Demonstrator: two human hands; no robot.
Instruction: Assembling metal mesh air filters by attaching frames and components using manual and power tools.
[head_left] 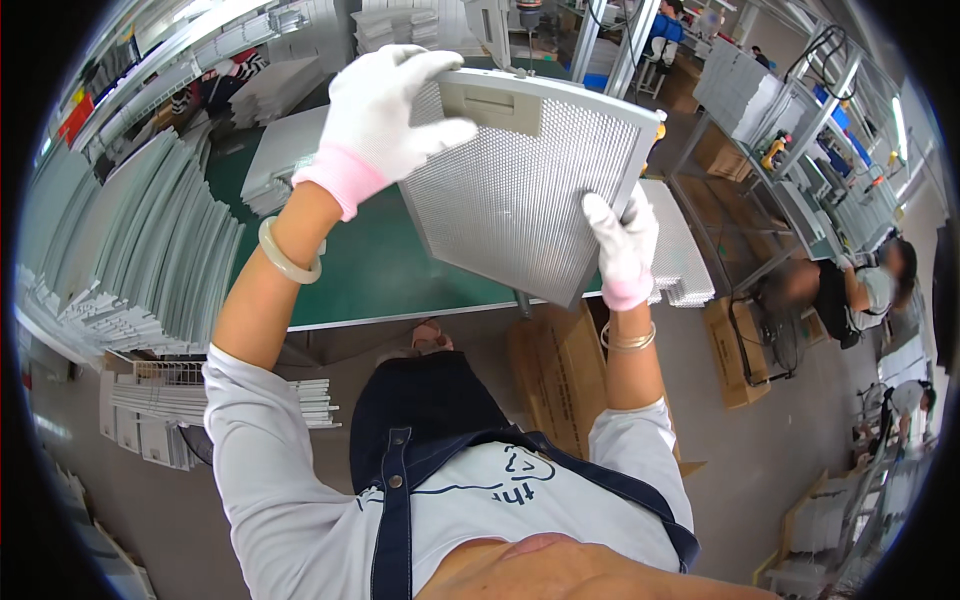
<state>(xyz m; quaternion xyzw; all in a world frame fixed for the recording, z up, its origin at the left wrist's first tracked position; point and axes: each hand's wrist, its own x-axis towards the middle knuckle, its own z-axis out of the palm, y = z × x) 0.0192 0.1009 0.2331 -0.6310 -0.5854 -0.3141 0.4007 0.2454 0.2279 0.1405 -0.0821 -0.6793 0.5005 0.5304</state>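
Observation:
A metal mesh filter panel (520, 190) with a thin silver frame stands tilted over the green worktable (360, 285). Along its top edge sits a beige rectangular latch plate (490, 107). My right hand (622, 240), in a white glove with a pink cuff, grips the panel's right edge near the lower corner. At the upper left corner is my left hand (385, 115), gloved alike, its thumb and index finger spread apart in front of the mesh. Whether its other fingers touch the frame is hidden.
Tall rows of metal panels (150, 240) line the left side. More filters (680, 245) lie stacked right of the panel, and flat panels (280, 160) behind my left wrist. A cardboard box (560, 370) stands under the table edge. Co-workers (880, 285) sit at the right.

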